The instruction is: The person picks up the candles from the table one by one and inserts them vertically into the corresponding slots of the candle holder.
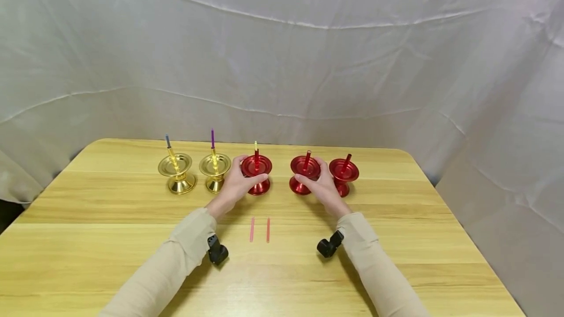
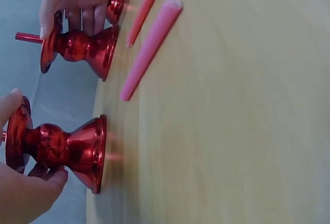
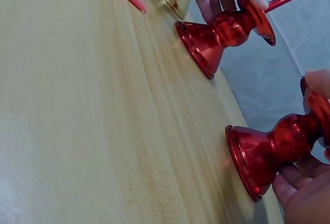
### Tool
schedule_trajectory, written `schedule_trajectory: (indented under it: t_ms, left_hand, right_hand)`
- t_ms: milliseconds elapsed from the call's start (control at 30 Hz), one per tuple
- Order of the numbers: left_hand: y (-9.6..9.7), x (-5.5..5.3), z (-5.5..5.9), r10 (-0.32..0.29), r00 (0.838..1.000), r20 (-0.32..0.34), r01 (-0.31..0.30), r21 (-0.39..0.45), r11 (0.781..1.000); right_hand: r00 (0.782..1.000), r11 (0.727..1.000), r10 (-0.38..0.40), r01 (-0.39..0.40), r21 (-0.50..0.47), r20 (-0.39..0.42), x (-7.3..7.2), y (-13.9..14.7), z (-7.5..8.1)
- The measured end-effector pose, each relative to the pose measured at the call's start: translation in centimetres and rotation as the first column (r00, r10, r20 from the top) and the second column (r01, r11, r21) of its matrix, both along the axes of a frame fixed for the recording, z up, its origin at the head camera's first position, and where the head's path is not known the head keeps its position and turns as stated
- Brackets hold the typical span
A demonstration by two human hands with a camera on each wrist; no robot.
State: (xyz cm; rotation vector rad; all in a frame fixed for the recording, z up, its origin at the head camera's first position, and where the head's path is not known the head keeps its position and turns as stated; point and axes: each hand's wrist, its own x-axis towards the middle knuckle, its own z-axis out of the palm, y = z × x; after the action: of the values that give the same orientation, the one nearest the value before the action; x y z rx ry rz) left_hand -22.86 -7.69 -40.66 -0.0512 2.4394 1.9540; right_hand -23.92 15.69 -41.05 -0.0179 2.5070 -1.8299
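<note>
My left hand point(image 1: 238, 180) grips a red metallic candlestick point(image 1: 259, 188) by its dish, thumb on the rim and fingers round the far side. A pale yellow candle point(image 1: 256, 145) stands in that candlestick's tube. To the right, my right hand point(image 1: 325, 186) holds a second red candlestick point(image 1: 300, 187) the same way; its tube point(image 3: 328, 154) carries no candle in the head view. Both bases are at the tabletop. Nearer to me, a pink candle point(image 1: 252, 229) and a coral-red candle point(image 1: 268, 230) lie side by side between my forearms.
A third red candlestick point(image 1: 343, 172) stands just right of my right hand. Left of my left hand are two gold candlesticks, one point(image 1: 215, 183) with a purple candle point(image 1: 213, 139), the other point(image 1: 181, 185) with a blue candle point(image 1: 168, 141). A pale curtain point(image 1: 282, 62) hangs behind the wooden table point(image 1: 282, 278).
</note>
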Motion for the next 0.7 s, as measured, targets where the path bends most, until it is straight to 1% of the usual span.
schedule_trajectory:
  t_ms: [233,333,400,500,600,700]
  left_hand:
    - [0.2,0.2,0.2,0.016,0.999,0.037,-0.016,-0.016,1.000]
    - [0.3,0.4,0.3,0.029,0.999,0.043,-0.028,-0.012,1.000]
    - [0.4,0.7,0.4,0.030,0.999,0.040,-0.031,0.006,1.000]
    - [0.5,1.4,0.4,0.026,0.999,0.044,-0.028,0.055,0.998]
    - [0.5,2.4,0.3,0.015,0.998,0.056,-0.021,0.111,0.994]
    - [0.4,3.5,0.2,0.010,0.996,0.084,-0.020,0.115,0.993]
  right_hand:
    - [1.000,1.000,0.006,-0.006,-0.010,0.005,0.1,0.0,-0.3]
    - [1.000,1.000,0.007,-0.007,-0.013,0.011,0.1,0.0,-0.2]
    - [1.000,1.000,0.004,-0.004,-0.014,0.013,0.0,0.0,-0.2]
    - [1.000,1.000,0.005,-0.004,-0.016,0.013,0.0,0.0,-0.2]
    - [1.000,1.000,0.006,-0.006,-0.020,0.014,0.0,-0.1,-0.1]
    - [1.000,1.000,0.008,-0.008,-0.025,0.013,0.1,-0.2,0.0]
